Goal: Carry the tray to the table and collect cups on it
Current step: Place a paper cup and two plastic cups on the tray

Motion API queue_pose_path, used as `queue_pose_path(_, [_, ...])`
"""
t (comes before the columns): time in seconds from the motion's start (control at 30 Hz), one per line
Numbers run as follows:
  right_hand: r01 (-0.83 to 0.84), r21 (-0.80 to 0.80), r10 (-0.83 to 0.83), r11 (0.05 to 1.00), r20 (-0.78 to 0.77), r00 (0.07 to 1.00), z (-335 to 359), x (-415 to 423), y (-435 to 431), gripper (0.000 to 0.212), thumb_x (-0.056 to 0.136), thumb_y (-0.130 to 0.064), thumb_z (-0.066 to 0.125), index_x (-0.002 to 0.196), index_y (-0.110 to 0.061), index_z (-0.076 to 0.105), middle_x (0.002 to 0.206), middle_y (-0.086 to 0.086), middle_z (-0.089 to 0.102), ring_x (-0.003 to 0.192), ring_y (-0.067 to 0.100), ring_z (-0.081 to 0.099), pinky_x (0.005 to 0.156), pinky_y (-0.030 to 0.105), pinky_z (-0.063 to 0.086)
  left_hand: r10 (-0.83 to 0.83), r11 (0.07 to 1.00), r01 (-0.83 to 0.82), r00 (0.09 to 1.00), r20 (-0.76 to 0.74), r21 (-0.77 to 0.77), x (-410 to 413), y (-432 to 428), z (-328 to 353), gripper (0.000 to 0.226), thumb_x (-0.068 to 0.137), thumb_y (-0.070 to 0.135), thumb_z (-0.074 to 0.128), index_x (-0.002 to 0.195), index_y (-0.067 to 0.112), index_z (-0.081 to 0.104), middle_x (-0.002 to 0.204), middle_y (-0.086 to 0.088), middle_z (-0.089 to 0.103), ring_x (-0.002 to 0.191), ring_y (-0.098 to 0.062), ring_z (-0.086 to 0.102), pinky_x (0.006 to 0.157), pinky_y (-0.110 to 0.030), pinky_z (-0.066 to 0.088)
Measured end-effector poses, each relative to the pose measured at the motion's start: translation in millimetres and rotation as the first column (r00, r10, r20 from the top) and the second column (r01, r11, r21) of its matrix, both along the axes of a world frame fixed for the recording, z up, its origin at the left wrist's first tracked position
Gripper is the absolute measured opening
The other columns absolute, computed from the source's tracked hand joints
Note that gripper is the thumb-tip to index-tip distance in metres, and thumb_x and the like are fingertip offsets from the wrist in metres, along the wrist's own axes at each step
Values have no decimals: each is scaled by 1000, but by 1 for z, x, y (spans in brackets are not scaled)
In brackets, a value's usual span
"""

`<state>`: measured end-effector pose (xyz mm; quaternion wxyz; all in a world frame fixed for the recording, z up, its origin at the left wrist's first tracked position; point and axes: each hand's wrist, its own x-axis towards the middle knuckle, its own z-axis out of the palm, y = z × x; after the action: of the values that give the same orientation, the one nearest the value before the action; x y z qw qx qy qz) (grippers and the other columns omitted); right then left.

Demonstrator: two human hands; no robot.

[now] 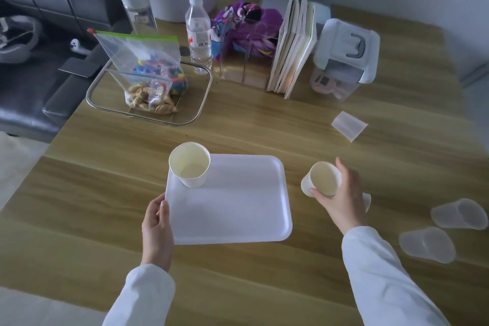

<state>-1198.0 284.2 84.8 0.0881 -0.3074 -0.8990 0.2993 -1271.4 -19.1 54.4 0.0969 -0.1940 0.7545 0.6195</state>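
Observation:
A white rectangular tray (238,209) lies flat on the wooden table (105,193) in front of me. One white paper cup (189,164) stands upright on the tray's far left corner. My left hand (156,230) grips the tray's left edge. My right hand (341,198) holds a second white paper cup (321,178), tilted with its mouth toward me, just right of the tray and off it. Three clear plastic cups lie on their sides to the right: one at the far right (460,214), one nearer me (428,245), one further back (349,126). Another clear cup (367,201) peeks out behind my right hand.
A wire basket (201,103) with zip bags of snacks stands at the back left. Behind the tray are a water bottle (198,34), an acrylic holder with books (293,47) and a lidded plastic container (344,58). A dark sofa (31,82) borders the table's left edge.

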Motion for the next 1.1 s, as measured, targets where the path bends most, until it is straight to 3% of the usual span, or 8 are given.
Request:
queue_pose_path(0.13, [-57,-3,57,998,-109,992,36,-12,0,90,63,-19,79,137,-13,28,128,15,41,123,29,38,100,45,39,-27,999,27,999,19,21,3,12,1,24,97,20,35,110,19,55,90,5,60,82,-11,54,69,-21,40])
queue_pose_path(0.3, [-186,9,183,983,-230,956,87,-32,-20,89,61,-17,80,135,-11,32,121,5,44,120,27,42,101,35,35,-83,995,80,996,43,56,11,28,2,20,97,19,35,105,21,53,82,8,58,75,-7,53,64,-19,39])
queue_pose_path(0.4, [-284,40,283,958,-284,916,104,-40,-40,92,59,-19,81,136,-12,31,115,-4,41,116,17,43,99,24,31,-134,989,131,989,54,65,15,37,0,22,97,20,35,108,20,54,84,8,59,77,-8,54,65,-19,40])
queue_pose_path(0.47, [-359,52,357,932,-294,886,107,-45,-55,93,59,-22,81,136,-11,30,116,0,44,113,10,40,97,16,29,-175,982,170,983,57,75,18,43,0,22,97,19,35,108,19,54,85,9,60,77,-5,54,65,-18,40])
queue_pose_path(0.53, [-422,65,422,904,-288,860,106,-47,-68,93,60,-27,79,136,-9,30,118,7,49,113,13,42,97,11,26,-208,975,203,976,56,93,22,49,2,21,97,19,34,106,20,54,84,8,60,76,-5,54,63,-16,42])
queue_pose_path(0.63, [-474,98,483,875,-251,839,99,-47,-82,90,60,-29,76,135,-5,32,119,12,52,113,27,47,97,14,26,-241,965,235,969,42,117,28,54,3,21,97,19,35,102,23,55,82,8,61,73,-4,56,56,-5,40])
queue_pose_path(0.7, [-491,108,503,864,-210,839,94,-45,-87,90,60,-27,76,135,-6,32,118,13,53,113,29,47,97,16,25,-256,961,249,966,42,122,31,57,3,21,97,18,35,100,24,55,82,9,62,67,5,57,55,-3,39])
queue_pose_path(1.1, [-457,151,474,876,-100,875,59,-29,-100,89,58,-24,80,133,-4,36,116,16,54,106,15,33,97,21,21,-310,940,304,951,12,154,42,53,8,23,97,18,35,101,23,57,85,8,64,61,13,55,56,-3,40])
